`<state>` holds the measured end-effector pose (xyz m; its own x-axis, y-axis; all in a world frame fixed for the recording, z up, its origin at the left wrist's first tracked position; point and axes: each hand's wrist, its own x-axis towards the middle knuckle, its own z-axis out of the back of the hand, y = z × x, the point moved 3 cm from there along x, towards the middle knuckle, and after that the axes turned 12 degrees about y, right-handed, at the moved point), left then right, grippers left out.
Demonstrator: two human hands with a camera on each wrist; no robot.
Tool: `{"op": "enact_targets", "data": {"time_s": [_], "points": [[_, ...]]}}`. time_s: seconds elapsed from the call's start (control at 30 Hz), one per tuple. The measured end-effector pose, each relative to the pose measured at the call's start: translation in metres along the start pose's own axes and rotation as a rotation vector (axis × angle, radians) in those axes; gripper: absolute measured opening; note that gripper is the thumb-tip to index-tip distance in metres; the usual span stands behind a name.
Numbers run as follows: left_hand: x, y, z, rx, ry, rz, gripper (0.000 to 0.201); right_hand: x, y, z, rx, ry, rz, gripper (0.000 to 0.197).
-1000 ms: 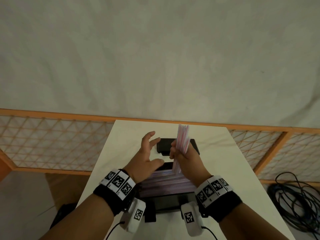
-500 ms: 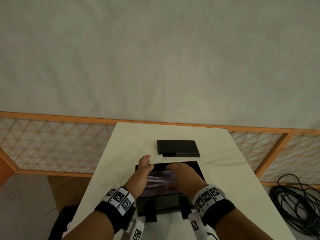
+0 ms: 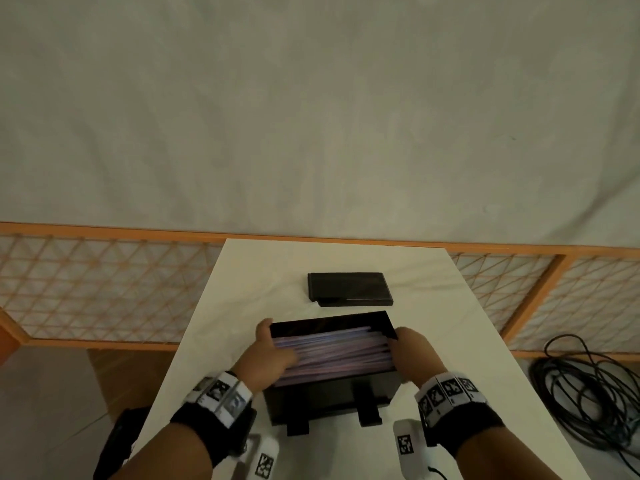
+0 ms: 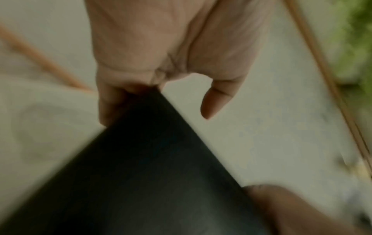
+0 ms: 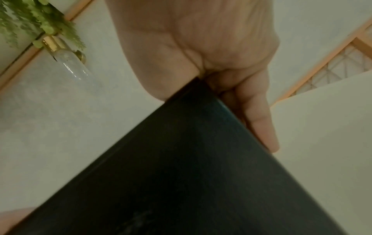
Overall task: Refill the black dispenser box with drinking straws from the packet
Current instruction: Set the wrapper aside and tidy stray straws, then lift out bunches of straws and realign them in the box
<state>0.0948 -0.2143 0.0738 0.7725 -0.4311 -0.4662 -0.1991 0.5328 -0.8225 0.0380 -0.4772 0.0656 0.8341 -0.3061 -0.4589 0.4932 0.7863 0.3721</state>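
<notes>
The black dispenser box [image 3: 329, 400] stands uncovered on the white table, packed with pink and lilac straws [image 3: 336, 351] lying lengthwise. My left hand [image 3: 273, 351] is at the box's left end, its fingers lying on the straws and the thumb by the far left corner. In the left wrist view the thumb [image 4: 215, 101] hangs free beside the box [image 4: 151, 174]. My right hand [image 3: 412, 351] is at the right end, its fingers dipping over the wall onto the straw ends. In the right wrist view fairly straight fingers [image 5: 259, 124] run along the box [image 5: 191, 174] edge. No packet is in view.
The box's black lid [image 3: 349, 289] lies flat on the table [image 3: 450, 323] just beyond the box. An orange lattice fence [image 3: 104, 289] runs behind the table. Black cables [image 3: 588, 386] coil on the floor at the right. A dark object [image 3: 117, 441] sits below the table's left edge.
My right hand held a bundle of straws upright, then laid it in the box. Both hands pressed at the middle and have now slid apart to the box's two ends.
</notes>
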Motion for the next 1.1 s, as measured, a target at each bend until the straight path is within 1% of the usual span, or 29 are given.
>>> {"op": "enact_targets", "data": {"time_s": [0.03,0.1,0.13,0.17,0.2,0.23,0.27,0.37,0.47,0.57,0.67,0.73,0.8,0.9,1.0,1.03,1.1], "points": [[0.0,-0.005,0.005,-0.159,-0.008,-0.018,0.087,-0.001,0.004,0.006,-0.086,-0.013,0.006,0.027],[-0.002,-0.025,0.024,-0.401,-0.053,-0.112,0.083,-0.006,0.015,0.03,-0.141,-0.08,0.037,0.029],[-0.005,-0.041,0.035,-0.467,-0.063,-0.18,0.08,-0.013,0.022,0.05,-0.053,-0.121,0.066,0.029],[-0.01,-0.059,0.046,-0.524,-0.063,-0.256,0.076,-0.022,0.028,0.07,0.112,-0.161,0.093,0.028],[-0.015,-0.079,0.056,-0.582,-0.055,-0.332,0.067,-0.032,0.035,0.091,0.295,-0.221,0.134,0.028],[-0.022,-0.098,0.065,-0.64,-0.037,-0.409,0.056,-0.043,0.044,0.114,0.405,-0.293,0.177,0.028],[-0.029,-0.115,0.072,-0.694,-0.017,-0.475,0.047,-0.053,0.051,0.134,0.442,-0.374,0.226,0.029],[-0.044,-0.15,0.085,-0.771,0.059,-0.601,0.038,-0.08,0.069,0.171,0.385,-0.555,0.373,0.036],[-0.049,-0.157,0.079,-0.761,0.12,-0.643,0.037,-0.091,0.065,0.173,0.219,-0.667,0.43,0.035],[-0.043,-0.136,0.063,-0.743,0.127,-0.635,0.038,-0.089,0.053,0.149,0.176,-0.713,0.441,0.033],[-0.031,-0.094,0.041,-0.797,0.126,-0.551,0.038,-0.069,0.028,0.1,0.227,-0.663,0.375,0.032],[-0.023,-0.065,0.029,-0.809,0.118,-0.452,0.037,-0.055,0.011,0.065,0.239,-0.588,0.296,0.031],[-0.018,-0.044,0.019,-0.8,0.146,-0.348,0.033,-0.044,-0.001,0.039,0.214,-0.468,0.221,0.03],[-0.012,-0.023,0.006,-0.724,0.167,-0.178,0.031,-0.032,-0.01,0.015,0.158,-0.307,0.131,0.028],[-0.009,-0.014,-0.001,-0.637,0.14,-0.094,0.017,-0.025,-0.012,0.005,0.169,-0.219,0.088,0.027],[-0.007,-0.012,-0.002,-0.595,0.128,-0.082,0.016,-0.024,-0.011,0.002,0.194,-0.201,0.086,0.027],[-0.004,-0.013,-0.002,-0.482,0.137,-0.072,0.025,-0.025,-0.012,-0.002,0.247,-0.17,0.088,0.028]]}}
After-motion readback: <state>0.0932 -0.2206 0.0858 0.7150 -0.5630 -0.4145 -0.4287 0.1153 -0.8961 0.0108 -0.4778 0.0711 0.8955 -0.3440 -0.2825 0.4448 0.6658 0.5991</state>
